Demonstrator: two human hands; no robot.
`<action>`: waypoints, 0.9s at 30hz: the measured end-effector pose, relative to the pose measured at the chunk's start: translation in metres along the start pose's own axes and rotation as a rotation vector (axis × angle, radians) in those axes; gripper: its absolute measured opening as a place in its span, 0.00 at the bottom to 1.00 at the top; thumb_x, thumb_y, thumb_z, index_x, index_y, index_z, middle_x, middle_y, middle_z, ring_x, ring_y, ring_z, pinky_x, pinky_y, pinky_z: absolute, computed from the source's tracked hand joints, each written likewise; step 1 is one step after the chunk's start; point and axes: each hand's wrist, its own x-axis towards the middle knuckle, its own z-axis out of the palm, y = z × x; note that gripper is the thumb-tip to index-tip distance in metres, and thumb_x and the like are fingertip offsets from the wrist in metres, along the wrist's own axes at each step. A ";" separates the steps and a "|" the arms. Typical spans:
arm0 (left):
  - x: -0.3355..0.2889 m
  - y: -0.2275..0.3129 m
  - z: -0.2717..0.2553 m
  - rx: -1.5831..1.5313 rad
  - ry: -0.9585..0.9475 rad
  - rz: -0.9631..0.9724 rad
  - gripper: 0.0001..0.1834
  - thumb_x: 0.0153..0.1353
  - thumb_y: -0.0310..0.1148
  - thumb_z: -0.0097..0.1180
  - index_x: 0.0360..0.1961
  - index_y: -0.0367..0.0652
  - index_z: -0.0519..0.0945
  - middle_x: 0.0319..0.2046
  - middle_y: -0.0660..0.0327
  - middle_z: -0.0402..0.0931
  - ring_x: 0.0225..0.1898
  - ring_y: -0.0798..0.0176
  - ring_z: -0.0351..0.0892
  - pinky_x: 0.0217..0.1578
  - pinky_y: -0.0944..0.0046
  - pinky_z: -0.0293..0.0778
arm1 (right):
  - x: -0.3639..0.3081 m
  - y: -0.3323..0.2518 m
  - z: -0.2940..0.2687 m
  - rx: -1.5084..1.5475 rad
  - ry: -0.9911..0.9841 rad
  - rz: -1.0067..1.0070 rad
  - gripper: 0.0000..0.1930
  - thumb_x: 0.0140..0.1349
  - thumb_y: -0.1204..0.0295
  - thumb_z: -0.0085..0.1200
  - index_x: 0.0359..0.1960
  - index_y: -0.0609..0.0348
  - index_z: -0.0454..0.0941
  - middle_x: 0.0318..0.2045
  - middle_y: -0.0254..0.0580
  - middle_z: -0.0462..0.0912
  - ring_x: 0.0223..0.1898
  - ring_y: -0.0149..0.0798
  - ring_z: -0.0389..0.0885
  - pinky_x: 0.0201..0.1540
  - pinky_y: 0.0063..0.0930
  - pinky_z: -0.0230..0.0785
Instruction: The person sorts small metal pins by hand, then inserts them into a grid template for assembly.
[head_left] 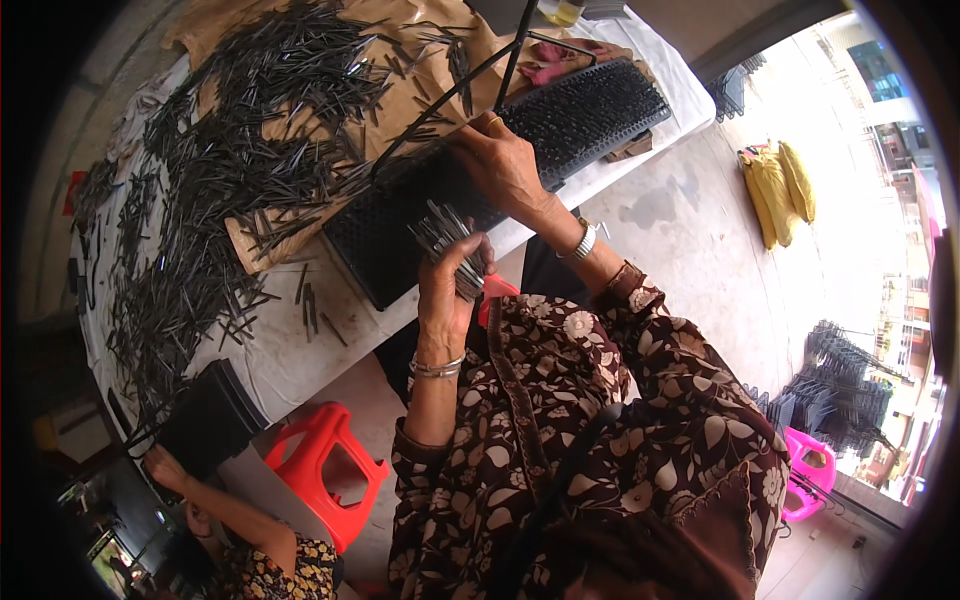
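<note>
My left hand point(448, 285) is closed around a bundle of thin dark metal strips point(436, 232), their ends fanning out above the fingers. My right hand point(500, 170), with a watch on the wrist, is over the middle of a long black rack point(375, 245) set with rows of small holes. Its fingertips are pinched together and bent down toward the rack; whatever they hold is too small or hidden to tell. Rows of short dark bits point(610, 105) fill the rack's right part. A thin black rod frame point(450, 92) rises over the rack.
A large heap of loose strips point(235, 160) covers brown paper point(285, 245) on the white-covered table point(335, 360). At the lower left, a co-worker's hand point(165, 468) touches a black rack point(215, 415). A red stool point(330, 465) stands beside the table; yellow sacks point(775, 195) lie on the right.
</note>
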 end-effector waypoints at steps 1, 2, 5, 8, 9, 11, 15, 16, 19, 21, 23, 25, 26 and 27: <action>0.001 -0.001 -0.001 0.000 -0.003 -0.003 0.17 0.54 0.26 0.61 0.43 0.34 0.72 0.26 0.58 0.75 0.26 0.65 0.74 0.27 0.66 0.71 | 0.000 0.001 -0.002 -0.003 0.001 0.003 0.08 0.59 0.72 0.56 0.40 0.54 0.78 0.35 0.45 0.75 0.36 0.50 0.79 0.35 0.37 0.74; 0.001 -0.002 -0.002 -0.014 -0.017 -0.014 0.15 0.55 0.25 0.61 0.43 0.33 0.73 0.26 0.58 0.75 0.27 0.65 0.74 0.28 0.65 0.70 | -0.001 0.003 -0.004 0.003 -0.033 -0.001 0.08 0.58 0.72 0.57 0.40 0.53 0.79 0.35 0.44 0.75 0.36 0.49 0.79 0.36 0.37 0.74; 0.005 -0.003 -0.004 -0.029 -0.035 -0.032 0.12 0.56 0.24 0.60 0.40 0.33 0.74 0.27 0.57 0.76 0.28 0.64 0.73 0.28 0.65 0.69 | 0.001 0.011 -0.007 0.030 -0.083 -0.054 0.09 0.57 0.71 0.58 0.41 0.52 0.81 0.35 0.43 0.75 0.35 0.46 0.79 0.37 0.37 0.74; 0.005 -0.003 -0.001 -0.009 -0.032 -0.047 0.08 0.56 0.24 0.60 0.36 0.33 0.76 0.26 0.57 0.76 0.28 0.64 0.74 0.28 0.65 0.69 | -0.003 0.014 -0.004 0.054 -0.082 -0.085 0.10 0.57 0.70 0.58 0.41 0.53 0.81 0.34 0.43 0.75 0.35 0.46 0.79 0.36 0.37 0.73; 0.005 -0.002 0.000 0.010 -0.030 -0.052 0.07 0.56 0.24 0.60 0.34 0.34 0.77 0.26 0.57 0.76 0.28 0.64 0.74 0.27 0.65 0.69 | -0.004 0.013 -0.003 0.053 -0.066 -0.070 0.09 0.58 0.70 0.58 0.41 0.54 0.81 0.34 0.44 0.76 0.35 0.47 0.79 0.36 0.36 0.73; 0.005 -0.002 0.001 0.016 -0.026 -0.049 0.06 0.56 0.24 0.60 0.34 0.34 0.77 0.26 0.57 0.76 0.28 0.63 0.74 0.27 0.65 0.69 | -0.005 0.014 -0.008 0.091 -0.065 -0.026 0.09 0.58 0.69 0.59 0.40 0.56 0.81 0.31 0.44 0.77 0.33 0.44 0.79 0.35 0.34 0.72; 0.005 -0.004 -0.005 0.060 0.063 0.006 0.06 0.56 0.24 0.59 0.35 0.34 0.77 0.27 0.58 0.77 0.27 0.64 0.76 0.26 0.65 0.70 | -0.006 -0.009 -0.050 0.333 -0.612 0.439 0.13 0.60 0.62 0.59 0.36 0.61 0.80 0.25 0.45 0.78 0.30 0.35 0.77 0.34 0.32 0.69; 0.005 -0.003 -0.004 0.061 0.062 0.004 0.06 0.56 0.24 0.59 0.35 0.34 0.77 0.27 0.58 0.77 0.27 0.64 0.76 0.26 0.65 0.70 | -0.013 -0.010 -0.052 0.332 -0.610 0.442 0.13 0.60 0.62 0.59 0.36 0.61 0.80 0.25 0.45 0.78 0.30 0.35 0.77 0.34 0.32 0.69; 0.005 -0.001 -0.001 0.143 0.029 0.036 0.07 0.56 0.25 0.59 0.36 0.36 0.78 0.27 0.58 0.77 0.26 0.65 0.76 0.24 0.65 0.70 | -0.024 -0.011 -0.055 0.667 -0.649 0.273 0.14 0.60 0.64 0.57 0.35 0.66 0.78 0.23 0.38 0.79 0.25 0.29 0.74 0.28 0.28 0.68; 0.006 -0.001 0.000 0.168 0.027 0.036 0.08 0.57 0.27 0.60 0.36 0.36 0.78 0.28 0.59 0.78 0.27 0.65 0.77 0.25 0.65 0.73 | -0.023 -0.012 -0.061 0.692 -0.706 0.369 0.12 0.61 0.66 0.56 0.35 0.66 0.78 0.25 0.35 0.80 0.26 0.27 0.74 0.28 0.25 0.67; 0.005 0.000 0.000 0.151 0.064 0.006 0.08 0.57 0.27 0.60 0.37 0.37 0.78 0.28 0.59 0.79 0.27 0.64 0.78 0.27 0.64 0.75 | -0.022 -0.010 -0.062 0.718 -0.763 0.460 0.11 0.62 0.68 0.56 0.35 0.66 0.77 0.26 0.33 0.80 0.26 0.24 0.74 0.27 0.22 0.66; 0.005 0.000 -0.001 0.131 0.106 -0.027 0.08 0.58 0.28 0.60 0.37 0.38 0.79 0.28 0.59 0.79 0.28 0.63 0.79 0.29 0.62 0.77 | -0.023 -0.005 -0.059 0.872 -0.494 0.427 0.09 0.62 0.71 0.55 0.35 0.67 0.76 0.25 0.36 0.81 0.24 0.26 0.75 0.26 0.22 0.68; 0.005 0.001 -0.002 0.092 0.114 -0.052 0.08 0.58 0.29 0.60 0.38 0.39 0.79 0.29 0.59 0.79 0.29 0.62 0.80 0.31 0.61 0.78 | -0.020 -0.004 -0.056 0.872 -0.496 0.428 0.09 0.62 0.71 0.55 0.35 0.67 0.76 0.25 0.36 0.81 0.24 0.26 0.75 0.26 0.22 0.68; 0.004 0.002 -0.003 0.053 0.124 -0.077 0.08 0.59 0.30 0.60 0.39 0.40 0.79 0.30 0.59 0.80 0.31 0.62 0.80 0.33 0.60 0.80 | -0.013 -0.008 -0.052 0.646 -0.304 0.422 0.08 0.62 0.72 0.54 0.36 0.67 0.75 0.25 0.38 0.81 0.23 0.27 0.76 0.25 0.23 0.69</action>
